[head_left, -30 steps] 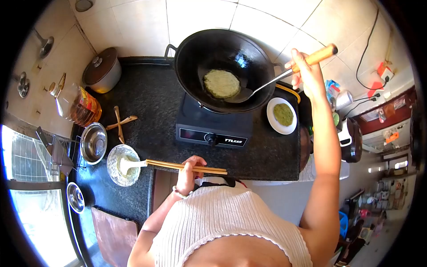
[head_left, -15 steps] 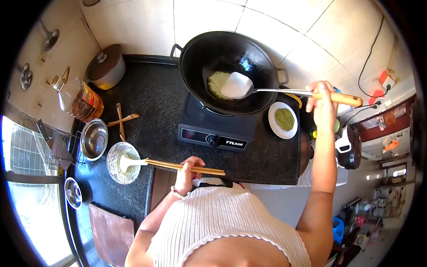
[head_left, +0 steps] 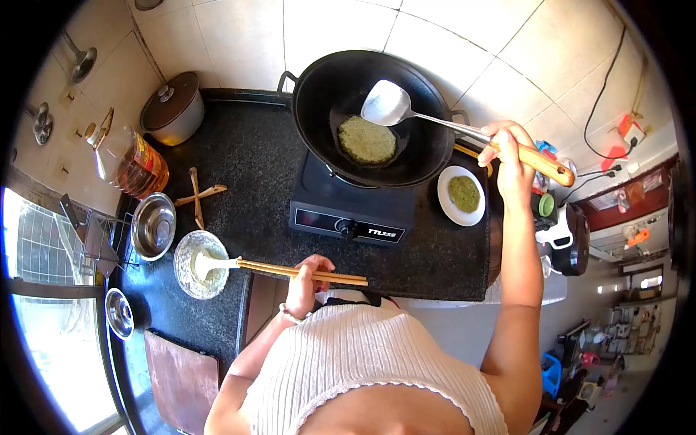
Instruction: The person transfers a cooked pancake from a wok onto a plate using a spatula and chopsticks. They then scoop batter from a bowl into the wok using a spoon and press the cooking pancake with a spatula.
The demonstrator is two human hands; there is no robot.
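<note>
My right hand [head_left: 512, 156] is closed around the wooden handle of a metal spatula [head_left: 387, 104], whose blade hangs over the back of a black wok [head_left: 319, 94]. A round, pale green pancake [head_left: 367, 140] lies flat in the wok, apart from the blade. In my left hand [head_left: 304, 286], held low before my body, is a pair of wooden chopsticks [head_left: 264, 267]. Their far ends meet the handle of a white spoon [head_left: 210, 265] that rests in a batter-smeared bowl [head_left: 194, 288]. Right of the wok, a white plate [head_left: 447, 206] bears a cooked green pancake [head_left: 464, 195].
Under the wok stands a black cooker [head_left: 351, 210]. An oil bottle [head_left: 134, 163], a lidded pot [head_left: 170, 109], a wooden crossed rack [head_left: 197, 194] and steel bowls [head_left: 154, 226] are to the left. A brown board [head_left: 181, 380] lies lower left. Tiled wall [head_left: 464, 43] rises behind.
The spatula blade has lifted off the pancake and moved toward the back of the wok, so the whole pancake shows. My right hand has shifted slightly left; my left hand stays put.
</note>
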